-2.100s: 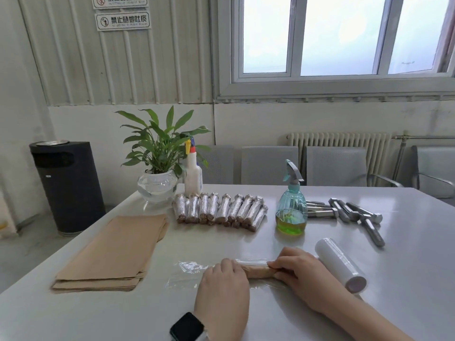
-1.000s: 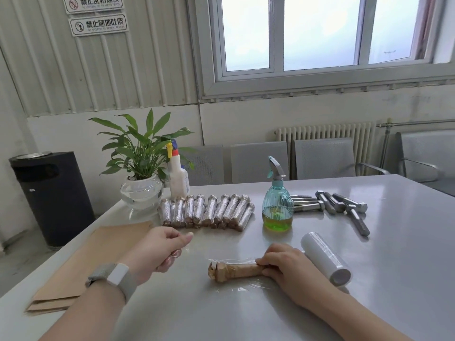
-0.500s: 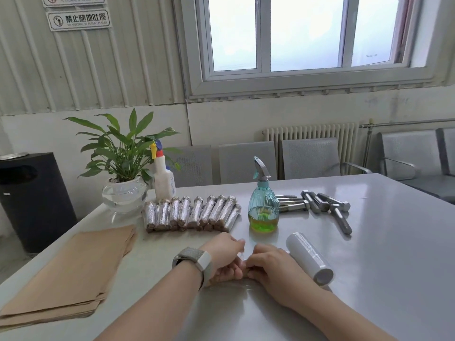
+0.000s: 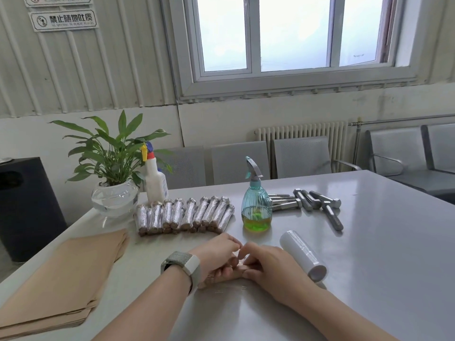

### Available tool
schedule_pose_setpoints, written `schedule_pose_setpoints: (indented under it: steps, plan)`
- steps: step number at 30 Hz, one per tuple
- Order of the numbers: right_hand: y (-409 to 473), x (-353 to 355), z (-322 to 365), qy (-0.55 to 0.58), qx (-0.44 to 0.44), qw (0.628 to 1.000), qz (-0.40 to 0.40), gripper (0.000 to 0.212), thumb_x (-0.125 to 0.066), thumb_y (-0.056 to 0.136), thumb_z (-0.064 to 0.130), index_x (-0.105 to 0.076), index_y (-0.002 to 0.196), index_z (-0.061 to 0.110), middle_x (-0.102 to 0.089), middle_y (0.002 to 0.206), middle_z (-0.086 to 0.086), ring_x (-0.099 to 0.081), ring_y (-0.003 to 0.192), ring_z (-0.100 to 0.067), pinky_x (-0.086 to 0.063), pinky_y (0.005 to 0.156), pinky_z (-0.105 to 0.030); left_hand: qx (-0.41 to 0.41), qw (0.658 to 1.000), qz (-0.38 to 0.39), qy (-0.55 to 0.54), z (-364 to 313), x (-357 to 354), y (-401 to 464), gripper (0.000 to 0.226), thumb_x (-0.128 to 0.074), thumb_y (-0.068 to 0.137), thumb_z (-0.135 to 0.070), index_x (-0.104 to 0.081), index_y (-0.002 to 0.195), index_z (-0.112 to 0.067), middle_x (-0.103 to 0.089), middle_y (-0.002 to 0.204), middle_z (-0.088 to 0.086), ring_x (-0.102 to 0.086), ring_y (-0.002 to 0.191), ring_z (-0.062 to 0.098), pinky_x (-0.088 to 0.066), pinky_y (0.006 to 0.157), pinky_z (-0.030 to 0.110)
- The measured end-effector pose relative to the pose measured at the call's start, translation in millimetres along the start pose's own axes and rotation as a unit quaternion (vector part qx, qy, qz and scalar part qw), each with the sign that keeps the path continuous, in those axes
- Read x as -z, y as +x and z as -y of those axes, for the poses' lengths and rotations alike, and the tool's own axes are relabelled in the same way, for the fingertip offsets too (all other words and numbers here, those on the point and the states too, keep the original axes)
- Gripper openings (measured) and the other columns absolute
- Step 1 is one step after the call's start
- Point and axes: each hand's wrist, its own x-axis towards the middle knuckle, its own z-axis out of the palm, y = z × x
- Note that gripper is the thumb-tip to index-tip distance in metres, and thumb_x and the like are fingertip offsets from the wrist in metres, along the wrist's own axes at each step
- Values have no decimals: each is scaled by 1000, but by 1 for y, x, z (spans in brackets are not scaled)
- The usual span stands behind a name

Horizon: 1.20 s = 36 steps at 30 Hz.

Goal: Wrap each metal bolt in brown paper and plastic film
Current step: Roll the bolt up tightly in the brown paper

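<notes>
Both hands have closed in over the paper-wrapped bolt (image 4: pixel 240 267) since a second ago, when the left hand hung raised and apart from it and the bolt's end lay in plain sight; only a sliver of brown now shows between them. Nearest on the white worktop (image 4: pixel 369 254), the left hand (image 4: pixel 216 257), a watch on its wrist, has its fingers (image 4: pixel 232 243) curled over the bolt's left end, and the right hand (image 4: pixel 268 265) curls its fingers round the other end, fingertips of both hands meeting above it. Thin plastic film (image 4: pixel 229 287) lies under the hands, hard to make out. Left of the forearm lies a stack of brown paper sheets (image 4: pixel 64 279). Just right of the right hand lies the roll of plastic film (image 4: pixel 304 254) on its side. Farther back stands a teal spray bottle (image 4: pixel 256 207) with green liquid, a row of finished wrapped bolts (image 4: pixel 184 214) to its left and a loose group of bare metal bolts (image 4: pixel 312 203) to its right. Behind the row stand a white spray bottle (image 4: pixel 155 180) and a potted plant (image 4: pixel 113 168).
</notes>
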Motion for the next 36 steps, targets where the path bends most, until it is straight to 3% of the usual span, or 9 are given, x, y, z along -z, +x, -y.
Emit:
schedule_pose_setpoints:
  steps: [6,11,14,17,20,24,27,33,36]
  plan:
    - [1,2,-3,-38,9,999,11,5,-63,87,27,-67,88,24,-67,89,7,-59,86,-14,-47,72,-33,-14,1000,-13,3,4,1,5,21,-35,96,-8,-52,97,-21,-49,73,4,-37,32,9,-23,33,15]
    - [-1,12,-3,-34,-4,998,53,18,-57,84,17,-71,91,25,-71,88,6,-60,82,-12,-46,71,-27,-11,999,-36,39,7,1,5,28,-36,87,-2,-51,101,-22,-57,86,5,-41,33,10,-26,35,16]
    - [-2,17,-2,34,-43,997,52,20,-51,80,31,-69,80,23,-69,73,7,-60,69,-8,-51,67,-28,-1,999,-36,14,8,-1,5,29,-34,88,-1,-50,101,-21,-57,86,7,-41,32,11,-26,34,13]
    - [4,13,5,16,-76,997,20,50,-51,87,55,-45,56,16,-46,51,1,-45,55,-13,-35,55,-34,0,999,-36,31,9,-1,7,29,-32,89,-3,-49,100,-23,-57,81,9,-42,31,12,-27,34,13]
    - [8,2,11,-65,-72,995,-3,43,-57,85,59,-44,66,23,-50,62,5,-53,70,-18,-33,57,-33,5,999,-39,35,9,-1,8,30,-33,87,-3,-49,103,-23,-55,78,11,-41,32,13,-26,35,14]
    - [7,-1,7,-17,-56,998,0,28,-67,81,50,-46,90,35,-59,81,11,-50,76,-9,-39,62,-31,0,998,-44,54,6,-1,7,26,-37,86,-3,-50,98,-23,-56,88,8,-40,29,10,-24,33,13]
    - [6,-2,5,-16,-29,999,-1,18,-65,86,46,-60,100,37,-55,84,12,-47,80,-5,-35,64,-28,-7,997,-47,63,5,-1,6,26,-37,87,-2,-50,98,-21,-53,86,9,-38,28,10,-24,32,14]
    - [5,-2,6,-41,-20,999,7,24,-64,87,45,-70,108,35,-55,90,11,-56,95,-12,-32,68,-25,-25,998,-54,7,7,1,-5,26,-41,87,-1,-54,100,-19,-49,92,11,-41,34,12,-24,33,15]
    - [6,-2,6,-26,-20,999,6,24,-69,85,38,-72,108,31,-62,99,9,-57,97,-13,-38,74,-24,-61,995,-53,-59,12,13,-18,23,-44,90,1,-58,104,-11,-47,79,9,-41,36,13,-25,34,14]
